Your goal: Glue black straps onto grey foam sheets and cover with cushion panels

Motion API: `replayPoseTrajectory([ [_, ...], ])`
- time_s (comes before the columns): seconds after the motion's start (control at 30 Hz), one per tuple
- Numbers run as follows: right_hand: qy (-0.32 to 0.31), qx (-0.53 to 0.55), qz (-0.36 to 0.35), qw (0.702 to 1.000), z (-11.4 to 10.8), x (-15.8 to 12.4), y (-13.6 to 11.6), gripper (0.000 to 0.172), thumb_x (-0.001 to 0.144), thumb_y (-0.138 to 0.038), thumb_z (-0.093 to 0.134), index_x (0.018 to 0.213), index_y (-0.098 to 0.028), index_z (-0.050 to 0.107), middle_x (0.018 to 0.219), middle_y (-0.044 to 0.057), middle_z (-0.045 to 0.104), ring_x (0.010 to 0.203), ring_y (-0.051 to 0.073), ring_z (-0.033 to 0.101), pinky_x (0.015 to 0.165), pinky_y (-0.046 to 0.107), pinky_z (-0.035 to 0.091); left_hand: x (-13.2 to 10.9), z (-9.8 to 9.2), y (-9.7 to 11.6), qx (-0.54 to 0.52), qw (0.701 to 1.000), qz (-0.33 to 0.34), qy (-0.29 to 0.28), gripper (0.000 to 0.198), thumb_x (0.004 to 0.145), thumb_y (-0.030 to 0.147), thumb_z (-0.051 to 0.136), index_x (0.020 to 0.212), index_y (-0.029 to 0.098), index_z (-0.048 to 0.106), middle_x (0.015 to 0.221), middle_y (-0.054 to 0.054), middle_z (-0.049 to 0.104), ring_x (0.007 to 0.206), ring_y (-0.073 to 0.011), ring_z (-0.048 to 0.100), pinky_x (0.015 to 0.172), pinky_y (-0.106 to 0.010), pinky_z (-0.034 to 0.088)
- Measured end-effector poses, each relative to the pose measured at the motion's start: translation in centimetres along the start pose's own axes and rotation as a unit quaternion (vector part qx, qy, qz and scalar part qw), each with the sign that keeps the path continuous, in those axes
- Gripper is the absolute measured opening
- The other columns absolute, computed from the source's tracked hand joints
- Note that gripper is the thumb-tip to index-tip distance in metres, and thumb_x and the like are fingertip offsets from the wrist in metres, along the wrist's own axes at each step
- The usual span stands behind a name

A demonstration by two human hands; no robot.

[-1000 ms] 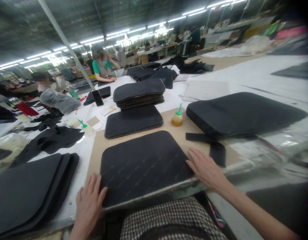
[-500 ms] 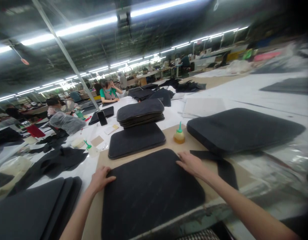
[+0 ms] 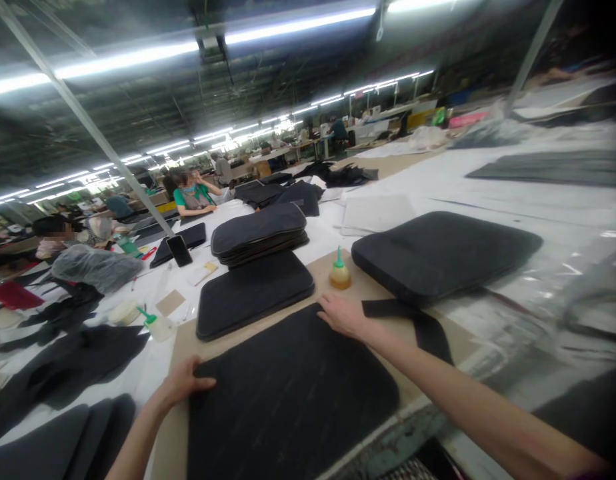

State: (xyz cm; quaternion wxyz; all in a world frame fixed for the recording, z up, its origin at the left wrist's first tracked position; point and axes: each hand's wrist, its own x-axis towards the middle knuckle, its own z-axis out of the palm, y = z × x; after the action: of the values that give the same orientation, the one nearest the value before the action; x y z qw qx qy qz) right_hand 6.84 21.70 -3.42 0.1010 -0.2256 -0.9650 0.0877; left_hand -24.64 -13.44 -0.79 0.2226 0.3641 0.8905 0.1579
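Observation:
A large black fabric panel with rounded corners lies flat on a brown board in front of me. My left hand is at its far left corner, thumb stretched over the top and the other fingers along the edge. My right hand rests on the far right part of the panel, fingers extended near its edge. Beyond it lies a smaller black padded piece, with a stack of black pieces behind. A black strip curves beside my right wrist.
A bottle of amber liquid with a green nozzle stands behind my right hand. To the right is a thick black padded piece. Black panels lie at lower left. A phone leans by a pole; people sit further back.
The view has swung to the right, so the scene sits further left. My right hand has slid inward over the panel's far edge; my left hand stays at the corner.

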Motion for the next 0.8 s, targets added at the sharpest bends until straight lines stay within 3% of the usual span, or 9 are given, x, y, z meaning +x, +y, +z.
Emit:
replayPoseTrajectory([
  [0.1, -0.002, 0.035, -0.033, 0.999, 0.4, 1.3, 0.2, 0.033, 0.099, -0.034, 0.049, 0.123, -0.014, 0.06, 0.127, 0.018, 0.062, 0.118, 0.03, 0.057, 0.103, 0.042, 0.042, -0.4, -0.1, 0.1, -0.027, 0.999, 0.019, 0.003, 0.055, 0.059, 0.062, 0.073, 0.091, 0.017, 0.07, 0.092, -0.008, 0.074, 0.095, -0.0326, 0.067, 0.084, -0.042, 0.053],
  [0.27, -0.024, 0.116, -0.078, 0.99, 0.6, 2.7, 0.4, 0.047, 0.099, -0.046, 0.048, 0.135, -0.017, 0.056, 0.132, 0.015, 0.062, 0.124, 0.028, 0.055, 0.107, 0.041, 0.04, -2.8, -0.4, 0.9, -0.108, 0.988, 0.088, 0.064, 0.047, 0.066, 0.061, 0.073, 0.093, 0.021, 0.07, 0.127, -0.011, 0.068, 0.123, -0.0338, 0.059, 0.102, -0.044, 0.049],
  [0.37, -0.04, 0.168, -0.093, 0.981, 0.4, 3.4, 0.5, 0.056, 0.091, -0.055, 0.059, 0.135, -0.02, 0.059, 0.132, 0.012, 0.063, 0.124, 0.027, 0.055, 0.108, 0.039, 0.039, -5.1, -0.3, 1.5, -0.184, 0.975, 0.105, 0.064, 0.039, 0.07, 0.06, 0.073, 0.082, 0.023, 0.07, 0.124, -0.008, 0.07, 0.123, -0.032, 0.06, 0.107, -0.041, 0.047],
  [0.43, -0.053, 0.201, -0.087, 0.974, 0.1, 4.1, 0.9, 0.06, 0.081, -0.057, 0.069, 0.13, -0.021, 0.064, 0.129, 0.011, 0.065, 0.12, 0.028, 0.058, 0.106, 0.038, 0.041, -6.5, -0.2, 1.8, -0.212, 0.969, 0.103, 0.078, 0.039, 0.071, 0.059, 0.074, 0.087, 0.024, 0.072, 0.122, -0.007, 0.071, 0.123, -0.0313, 0.061, 0.11, -0.039, 0.045],
  [0.6, -0.103, 0.293, -0.006, 0.951, -0.9, 5.5, 3.0, 0.042, 0.066, -0.045, 0.082, 0.098, -0.018, 0.076, 0.093, 0.006, 0.074, 0.088, 0.024, 0.068, 0.083, 0.033, 0.053, -7.4, 0.3, 1.9, -0.235, 0.963, 0.067, 0.114, 0.046, 0.067, 0.061, 0.076, 0.093, 0.022, 0.074, 0.11, -0.005, 0.075, 0.114, -0.0314, 0.065, 0.102, -0.038, 0.051],
  [0.7, -0.124, 0.372, 0.068, 0.917, -1.3, 4.4, 4.1, 0.033, 0.072, -0.044, 0.078, 0.09, -0.017, 0.075, 0.075, 0.002, 0.072, 0.07, 0.017, 0.066, 0.067, 0.026, 0.055, -6.8, 1.2, 2.1, -0.249, 0.96, 0.007, 0.127, 0.055, 0.066, 0.064, 0.074, 0.099, 0.02, 0.071, 0.104, -0.005, 0.075, 0.107, -0.0319, 0.068, 0.099, -0.042, 0.054],
  [0.8, -0.134, 0.455, 0.155, 0.867, -1.5, 1.5, 4.7, 0.032, 0.079, -0.046, 0.074, 0.091, -0.016, 0.072, 0.073, 0.001, 0.072, 0.064, 0.013, 0.065, 0.06, 0.021, 0.054, -6.6, 2.6, 1.9, -0.26, 0.951, -0.078, 0.147, 0.063, 0.067, 0.066, 0.069, 0.11, 0.019, 0.068, 0.113, -0.009, 0.074, 0.115, -0.0346, 0.065, 0.101, -0.048, 0.053],
])
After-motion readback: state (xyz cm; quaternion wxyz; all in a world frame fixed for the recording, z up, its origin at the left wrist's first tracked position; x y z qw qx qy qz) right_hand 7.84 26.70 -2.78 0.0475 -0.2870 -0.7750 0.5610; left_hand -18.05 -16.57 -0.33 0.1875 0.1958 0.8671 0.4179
